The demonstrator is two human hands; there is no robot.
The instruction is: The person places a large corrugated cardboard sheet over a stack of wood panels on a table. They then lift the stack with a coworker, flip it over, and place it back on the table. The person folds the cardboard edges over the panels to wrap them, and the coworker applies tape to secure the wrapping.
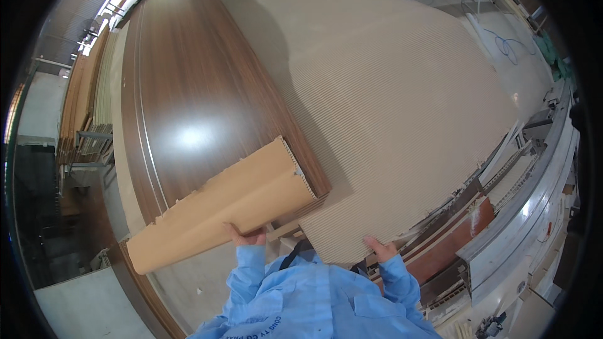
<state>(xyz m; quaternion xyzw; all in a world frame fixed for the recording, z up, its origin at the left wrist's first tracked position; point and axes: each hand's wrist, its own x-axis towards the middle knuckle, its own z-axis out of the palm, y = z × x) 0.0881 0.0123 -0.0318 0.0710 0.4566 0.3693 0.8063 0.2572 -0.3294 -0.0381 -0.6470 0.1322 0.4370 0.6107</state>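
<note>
A dark brown wood-grain panel [201, 81], like a door, lies lengthwise on the left with two pale lines along its left side. Across its near end is a bent tan cardboard strip [220, 204] with torn, corrugated edges. My left hand [247, 236] grips that strip at its near edge, thumb on top and the other fingers partly hidden. To the right, a large corrugated cardboard sheet [402, 107] spreads out, ribbed side up, and passes beside the panel. My right hand [380, 250] holds its near edge, thumb above and fingers mostly hidden beneath.
Several boards [85, 97] lean upright at the far left. Scrap strips and a reddish-brown board [449, 235] lie close on the right, alongside a long metal-coloured rail [527, 207]. A blue hose [504, 47] coils on the floor at the far right.
</note>
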